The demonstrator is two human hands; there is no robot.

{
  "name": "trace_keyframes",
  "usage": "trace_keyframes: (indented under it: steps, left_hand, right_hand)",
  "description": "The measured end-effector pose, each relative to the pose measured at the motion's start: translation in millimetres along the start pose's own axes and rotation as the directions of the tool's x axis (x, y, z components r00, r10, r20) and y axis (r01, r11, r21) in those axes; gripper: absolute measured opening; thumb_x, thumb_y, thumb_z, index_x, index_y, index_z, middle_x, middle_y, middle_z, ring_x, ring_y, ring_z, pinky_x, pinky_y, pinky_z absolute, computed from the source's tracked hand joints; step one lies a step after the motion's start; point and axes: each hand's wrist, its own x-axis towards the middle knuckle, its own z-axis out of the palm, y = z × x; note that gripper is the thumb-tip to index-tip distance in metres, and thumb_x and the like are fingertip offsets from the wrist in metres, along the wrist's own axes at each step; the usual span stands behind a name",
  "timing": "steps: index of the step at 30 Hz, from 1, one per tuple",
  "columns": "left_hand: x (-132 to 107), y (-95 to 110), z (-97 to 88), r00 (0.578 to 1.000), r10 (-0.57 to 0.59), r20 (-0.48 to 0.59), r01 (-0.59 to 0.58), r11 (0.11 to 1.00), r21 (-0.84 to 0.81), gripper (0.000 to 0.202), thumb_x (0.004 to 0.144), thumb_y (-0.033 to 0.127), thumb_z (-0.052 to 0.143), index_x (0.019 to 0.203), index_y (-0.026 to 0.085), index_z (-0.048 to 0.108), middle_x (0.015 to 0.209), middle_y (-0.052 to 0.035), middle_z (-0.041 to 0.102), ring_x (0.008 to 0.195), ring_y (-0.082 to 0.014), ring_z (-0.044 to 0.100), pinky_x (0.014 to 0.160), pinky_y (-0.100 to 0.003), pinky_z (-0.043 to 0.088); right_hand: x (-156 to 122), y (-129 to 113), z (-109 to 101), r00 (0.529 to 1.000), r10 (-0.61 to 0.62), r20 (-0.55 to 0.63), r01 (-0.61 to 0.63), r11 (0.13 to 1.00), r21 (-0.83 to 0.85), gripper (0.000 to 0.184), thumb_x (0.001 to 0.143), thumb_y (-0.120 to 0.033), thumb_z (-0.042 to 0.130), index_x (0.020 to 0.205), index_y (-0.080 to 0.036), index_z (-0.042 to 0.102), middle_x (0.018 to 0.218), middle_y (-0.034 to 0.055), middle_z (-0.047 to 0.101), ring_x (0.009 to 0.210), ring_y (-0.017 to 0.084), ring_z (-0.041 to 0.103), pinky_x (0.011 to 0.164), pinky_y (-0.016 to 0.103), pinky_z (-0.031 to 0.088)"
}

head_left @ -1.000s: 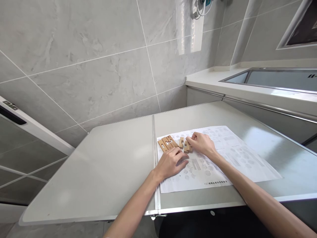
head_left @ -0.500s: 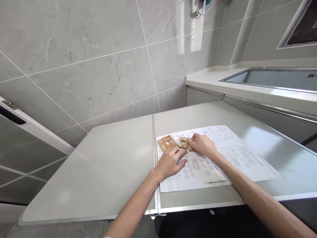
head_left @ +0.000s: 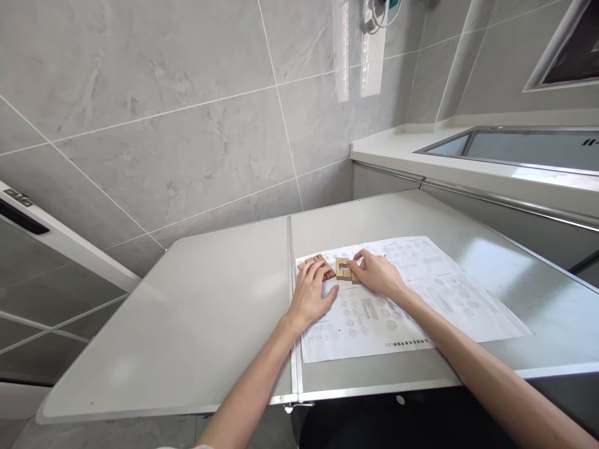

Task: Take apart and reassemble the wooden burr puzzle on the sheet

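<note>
My right hand (head_left: 374, 272) pinches a small wooden puzzle piece (head_left: 356, 280) between thumb and fingers. That piece sits against the right side of pale wooden blocks (head_left: 342, 269) that frame a small rectangular gap. Over the flat wooden pieces (head_left: 322, 262) at the paper's left edge lies my left hand (head_left: 311, 293). Its fingers are extended and partly cover those pieces, and the thumb stands apart. Under everything is a printed paper sheet (head_left: 421, 280) with small grey diagrams.
The grey folding table (head_left: 224, 312) has a metal seam left of the sheet. A tiled wall (head_left: 196, 149) rises behind it. At the right stand a white counter (head_left: 393, 146) and an inset sink (head_left: 524, 149). A white cable (head_left: 386, 22) hangs near the top.
My left hand has shifted left and up onto the flat wooden pieces. My right hand has slid its piece slightly left, against the pale blocks.
</note>
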Motion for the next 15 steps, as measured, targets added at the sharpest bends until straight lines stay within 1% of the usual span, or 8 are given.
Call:
trace_keyframes:
  steps: [3, 6, 9, 12, 15]
  left_hand:
    - [0.8, 0.1, -2.2, 1.000, 0.010, -0.017, -0.010, 1.000, 0.005, 0.029, 0.093, 0.028, 0.066, 0.122, 0.025, 0.061, 0.141, -0.0082, 0.060, 0.141, -0.0328, 0.044, 0.117, -0.056, 0.037]
    - [2.0, 1.1, -5.3, 0.999, 0.012, -0.041, -0.012, 1.000, 0.005, 0.017, 0.093, 0.025, 0.064, 0.111, 0.025, 0.062, 0.129, -0.0073, 0.066, 0.133, -0.0313, 0.051, 0.111, -0.052, 0.043]
    - [2.4, 1.2, -5.9, 0.997, -0.005, -0.075, 0.006, 1.000, 0.016, 0.009, 0.092, 0.022, 0.064, 0.100, 0.024, 0.060, 0.116, -0.0066, 0.069, 0.125, -0.0302, 0.056, 0.105, -0.049, 0.048]
    - [2.2, 0.7, -4.3, 0.993, -0.017, -0.113, 0.024, 0.998, 0.058, 0.011, 0.089, 0.020, 0.066, 0.097, 0.024, 0.058, 0.111, -0.0064, 0.070, 0.115, -0.0296, 0.059, 0.099, -0.048, 0.051]
    - [1.9, 1.8, -3.2, 0.987, 0.000, -0.160, 0.017, 0.994, 0.104, 0.018, 0.084, 0.017, 0.068, 0.098, 0.023, 0.058, 0.111, -0.0066, 0.068, 0.110, -0.0289, 0.060, 0.095, -0.046, 0.053]
  right_hand:
    - [-0.6, 0.6, 1.0, 1.000, -0.018, 0.006, 0.018, 0.999, 0.028, 0.032, 0.100, -0.050, 0.050, 0.112, -0.023, 0.061, 0.083, 0.0057, 0.077, 0.088, 0.028, 0.071, 0.062, 0.031, 0.039]
    - [-0.2, 1.9, 3.4, 0.998, -0.055, 0.001, 0.055, 0.997, 0.048, 0.033, 0.101, -0.050, 0.050, 0.117, -0.023, 0.060, 0.091, 0.0064, 0.078, 0.093, 0.028, 0.071, 0.065, 0.031, 0.041]
    - [0.6, 2.4, 5.8, 0.994, -0.109, 0.000, 0.109, 0.991, 0.080, 0.032, 0.101, -0.048, 0.050, 0.118, -0.023, 0.061, 0.095, 0.0048, 0.078, 0.086, 0.025, 0.070, 0.067, 0.032, 0.044]
    - [0.0, 1.3, 6.8, 0.988, -0.154, 0.010, 0.151, 0.979, 0.136, 0.029, 0.100, -0.045, 0.053, 0.118, -0.024, 0.061, 0.102, 0.0043, 0.078, 0.080, 0.021, 0.071, 0.069, 0.031, 0.047]
    - [-1.5, -0.8, 7.0, 0.980, -0.199, 0.026, 0.190, 0.960, 0.203, 0.028, 0.100, -0.039, 0.055, 0.122, -0.023, 0.060, 0.111, 0.0056, 0.077, 0.083, 0.020, 0.073, 0.073, 0.031, 0.050]
